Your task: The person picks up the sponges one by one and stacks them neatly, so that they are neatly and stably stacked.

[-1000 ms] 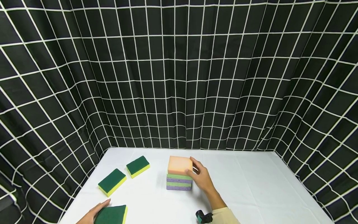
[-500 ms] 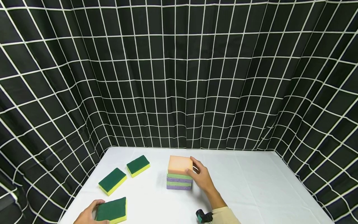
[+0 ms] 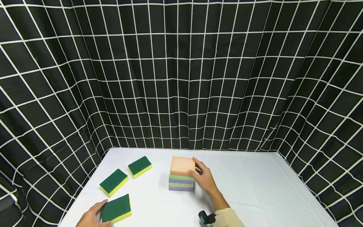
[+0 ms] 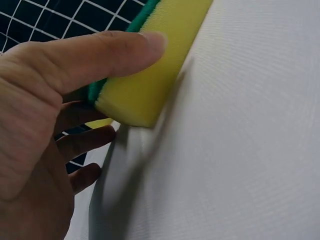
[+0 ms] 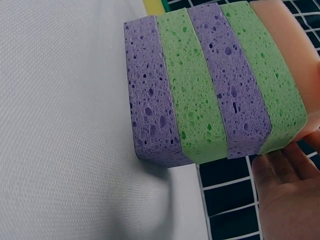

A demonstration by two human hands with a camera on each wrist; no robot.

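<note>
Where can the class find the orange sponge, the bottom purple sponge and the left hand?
Orange sponge (image 3: 182,165): head view, on its top face.
Bottom purple sponge (image 5: 151,95): right wrist view, on its pitted side.
Left hand (image 3: 91,216): head view, on the middle of the hand.

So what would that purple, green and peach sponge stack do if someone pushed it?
The sponge stack is probably light for its size, since its purple and green layers look full of pores. Pushed near the top, it might slide apart, as nothing visible binds the layers. Flat sides make rolling unlikely.
</note>
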